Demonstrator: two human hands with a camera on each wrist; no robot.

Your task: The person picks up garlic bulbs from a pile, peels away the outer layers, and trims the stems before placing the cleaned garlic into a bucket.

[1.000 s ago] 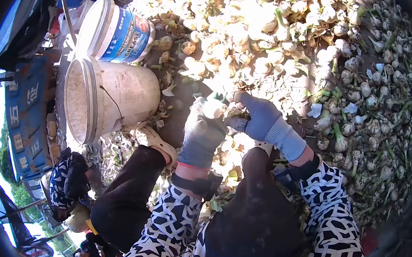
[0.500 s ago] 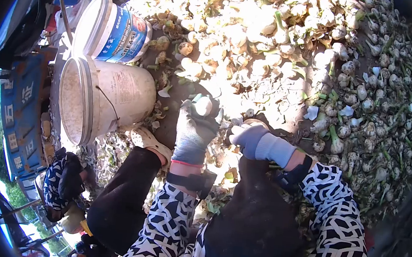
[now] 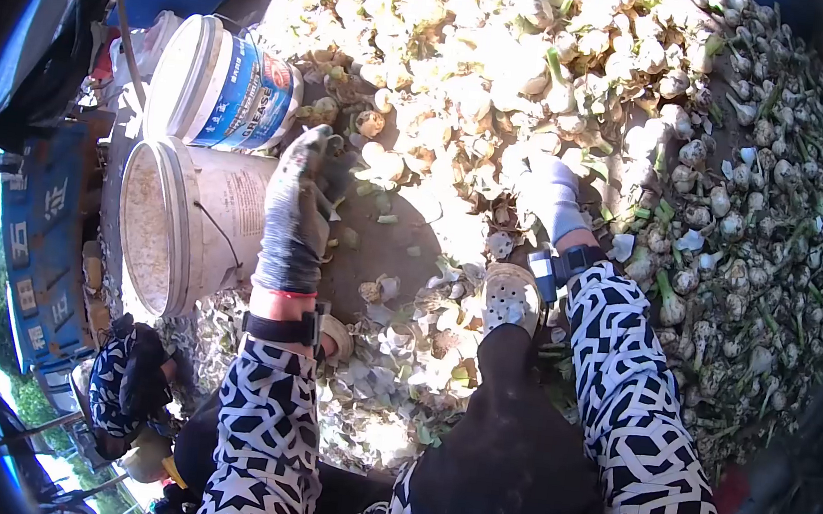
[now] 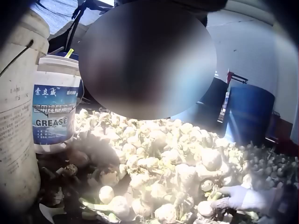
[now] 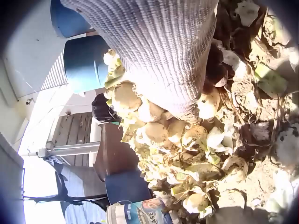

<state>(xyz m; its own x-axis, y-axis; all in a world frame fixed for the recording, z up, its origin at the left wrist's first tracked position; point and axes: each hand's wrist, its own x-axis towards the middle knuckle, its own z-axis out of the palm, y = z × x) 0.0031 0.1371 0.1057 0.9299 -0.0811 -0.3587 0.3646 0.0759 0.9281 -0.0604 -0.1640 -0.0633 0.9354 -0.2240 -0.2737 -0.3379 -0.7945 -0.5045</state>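
Note:
My gloved left hand [image 3: 302,200] is beside the tipped-looking white bucket [image 3: 222,202], its fingers stretched away from me; no garlic bulb shows in it. My gloved right hand [image 3: 551,189] reaches to the near edge of the sunlit garlic heap [image 3: 492,65]. From the left wrist view, this right hand [image 4: 245,198] has extended fingers right at a garlic bulb [image 4: 205,208]. In the right wrist view its knitted glove cuff [image 5: 159,56] covers the fingers from sight, with trimmed bulbs [image 5: 154,133] just past it.
A second bucket with a blue grease label [image 3: 248,94] adjoins the first. Darker garlic with stems [image 3: 777,215] spreads along the right. Peelings [image 3: 402,346] lie around my shoe [image 3: 511,298]. Another person [image 3: 128,378] sits at lower left. Blue barrels [image 4: 250,114] stand behind the heap.
My left hand held a pale garlic bulb near the middle and has moved left to the bucket; the bulb no longer shows. My right hand has moved away from it, forward to the heap.

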